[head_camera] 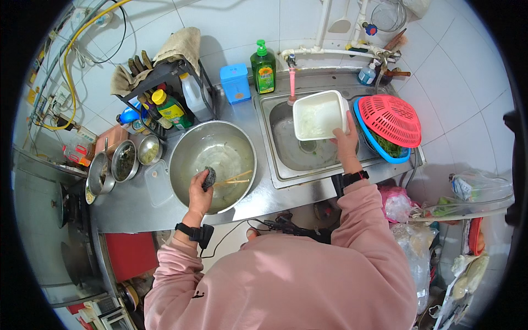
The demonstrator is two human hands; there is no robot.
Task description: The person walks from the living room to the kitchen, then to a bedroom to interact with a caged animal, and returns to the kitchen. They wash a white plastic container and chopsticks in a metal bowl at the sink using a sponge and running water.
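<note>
My left hand (201, 192) grips a dark grey scouring pad (209, 178) over the near part of a large steel basin (250, 152) of cloudy water. Wooden chopsticks (237, 181) stick out of that water, just right of the pad. With its open side facing up and towards me, a white plastic container (320, 116) is held by its right edge in my right hand (348, 144), above the steel sink (288, 163). A tap with a pink hose (292, 82) hangs at the container's far left corner.
Right of the sink, a red colander (390, 119) lies over a blue basket (385, 154) with greens. Green dish soap (263, 68) and a blue box (235, 83) stand behind. Several steel bowls (125, 161), a clear plastic lid (156, 183) and a black rack (161, 70) of bottles are at left.
</note>
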